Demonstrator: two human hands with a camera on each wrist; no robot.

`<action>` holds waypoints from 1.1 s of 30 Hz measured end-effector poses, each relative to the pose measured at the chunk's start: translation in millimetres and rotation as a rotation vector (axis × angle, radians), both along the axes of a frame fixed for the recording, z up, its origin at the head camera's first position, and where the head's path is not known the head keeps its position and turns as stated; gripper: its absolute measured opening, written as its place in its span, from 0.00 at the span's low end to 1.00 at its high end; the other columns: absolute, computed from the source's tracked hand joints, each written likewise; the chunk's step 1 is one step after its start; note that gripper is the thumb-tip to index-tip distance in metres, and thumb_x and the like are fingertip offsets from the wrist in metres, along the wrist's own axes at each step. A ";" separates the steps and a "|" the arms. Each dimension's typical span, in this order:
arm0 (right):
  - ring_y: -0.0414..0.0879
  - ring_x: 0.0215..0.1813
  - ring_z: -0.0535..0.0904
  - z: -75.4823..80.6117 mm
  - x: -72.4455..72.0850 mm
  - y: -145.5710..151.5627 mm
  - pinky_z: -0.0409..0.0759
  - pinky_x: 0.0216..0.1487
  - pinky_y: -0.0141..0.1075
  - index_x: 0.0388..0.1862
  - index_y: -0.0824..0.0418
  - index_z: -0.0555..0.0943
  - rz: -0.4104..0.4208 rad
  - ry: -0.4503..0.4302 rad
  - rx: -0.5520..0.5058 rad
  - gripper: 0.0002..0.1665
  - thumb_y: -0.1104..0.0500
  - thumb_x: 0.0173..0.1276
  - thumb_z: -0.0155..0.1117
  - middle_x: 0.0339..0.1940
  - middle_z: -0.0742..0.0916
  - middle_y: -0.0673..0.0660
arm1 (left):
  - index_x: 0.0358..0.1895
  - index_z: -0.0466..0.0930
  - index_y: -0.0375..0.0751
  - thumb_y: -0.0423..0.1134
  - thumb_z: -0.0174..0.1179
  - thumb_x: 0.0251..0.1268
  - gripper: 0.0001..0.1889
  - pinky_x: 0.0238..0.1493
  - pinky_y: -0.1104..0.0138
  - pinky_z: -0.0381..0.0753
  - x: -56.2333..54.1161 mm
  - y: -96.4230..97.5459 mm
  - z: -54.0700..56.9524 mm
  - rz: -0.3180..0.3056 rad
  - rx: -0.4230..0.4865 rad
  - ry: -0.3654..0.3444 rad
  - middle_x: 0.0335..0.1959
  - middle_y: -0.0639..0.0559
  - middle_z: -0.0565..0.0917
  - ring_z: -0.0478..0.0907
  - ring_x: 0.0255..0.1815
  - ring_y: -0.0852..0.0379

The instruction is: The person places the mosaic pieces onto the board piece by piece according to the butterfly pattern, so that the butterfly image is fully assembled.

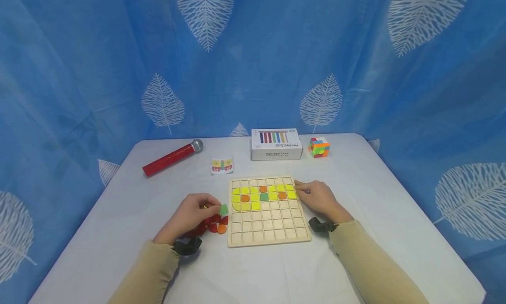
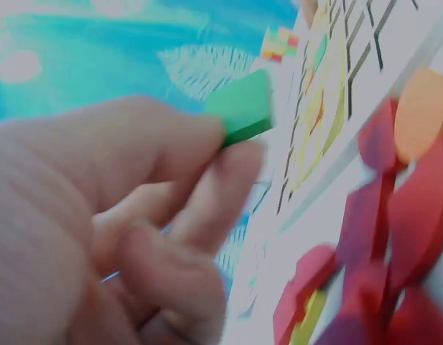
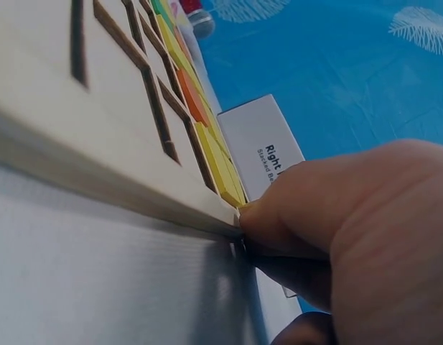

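My left hand (image 1: 191,214) pinches a green square tile (image 2: 243,106) between thumb and finger, just off the left side of a wooden grid board (image 1: 269,237). Below that hand lies a loose pile of red pieces (image 2: 366,223), with an orange round piece (image 1: 222,229) among them. My right hand (image 1: 318,198) grips the board's right edge near its far corner, the thumb against the edge. Yellow tiles (image 1: 273,196), some orange rounds (image 1: 245,198) and a green square (image 1: 264,197) sit in the board's upper rows.
A small picture card (image 1: 222,166) lies beyond the board. Behind stand a white box (image 1: 276,153) and a colored puzzle cube (image 1: 319,147). To the back left rests a red microphone (image 1: 170,160). A blue leaf-patterned curtain (image 1: 253,62) hangs behind the table.
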State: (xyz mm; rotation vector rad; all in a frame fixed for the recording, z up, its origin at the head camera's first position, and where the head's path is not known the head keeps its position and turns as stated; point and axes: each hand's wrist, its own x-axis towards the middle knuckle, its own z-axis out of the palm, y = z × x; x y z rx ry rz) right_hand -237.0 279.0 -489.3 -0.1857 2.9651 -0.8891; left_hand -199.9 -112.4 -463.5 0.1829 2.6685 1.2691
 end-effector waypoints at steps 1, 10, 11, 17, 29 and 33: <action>0.61 0.75 0.71 -0.2 0.1 0.1 0.68 0.73 0.58 0.66 0.55 0.81 0.001 0.003 0.002 0.24 0.48 0.75 0.62 0.70 0.81 0.50 | 0.43 0.88 0.51 0.45 0.72 0.64 0.08 0.43 0.65 0.81 -0.7 2.9 -0.7 0.004 0.018 0.016 0.38 0.56 0.86 0.79 0.41 0.54; 0.62 0.75 0.71 -1.5 0.9 0.6 0.69 0.72 0.59 0.65 0.56 0.82 -0.003 -0.001 0.013 0.24 0.47 0.75 0.62 0.69 0.81 0.50 | 0.40 0.88 0.51 0.42 0.71 0.64 0.04 0.40 0.64 0.76 -11.3 33.3 -3.6 0.007 0.060 0.074 0.35 0.56 0.86 0.76 0.39 0.54; 0.62 0.75 0.71 -1.7 0.7 0.4 0.69 0.72 0.59 0.65 0.56 0.82 -0.003 0.000 0.012 0.24 0.47 0.75 0.62 0.69 0.82 0.50 | 0.40 0.88 0.51 0.42 0.71 0.64 0.04 0.39 0.64 0.76 -12.1 37.1 -2.7 -0.002 0.055 0.080 0.34 0.56 0.85 0.76 0.38 0.53; 0.61 0.75 0.71 -3.3 -0.5 -0.5 0.69 0.72 0.58 0.64 0.55 0.83 -0.019 0.004 -0.002 0.24 0.47 0.75 0.62 0.69 0.82 0.50 | 0.37 0.88 0.52 0.44 0.71 0.64 0.03 0.37 0.63 0.76 -18.9 66.3 -1.2 -0.083 -0.006 0.104 0.32 0.59 0.85 0.77 0.36 0.55; 0.60 0.74 0.72 -5.2 -1.6 -1.8 0.70 0.72 0.57 0.63 0.55 0.83 0.004 0.016 -0.049 0.23 0.48 0.74 0.63 0.68 0.82 0.50 | 0.35 0.85 0.55 0.42 0.69 0.65 0.02 0.35 0.63 0.75 -26.7 115.6 -0.9 -0.168 -0.237 0.188 0.33 0.61 0.84 0.77 0.34 0.59; 0.59 0.75 0.72 -4.1 -2.1 1.5 0.70 0.73 0.57 0.63 0.55 0.83 -0.011 0.010 -0.048 0.23 0.48 0.74 0.63 0.68 0.83 0.49 | 0.35 0.85 0.55 0.43 0.69 0.66 0.02 0.36 0.64 0.75 -26.3 119.6 -1.1 -0.192 -0.238 0.193 0.35 0.61 0.85 0.77 0.36 0.59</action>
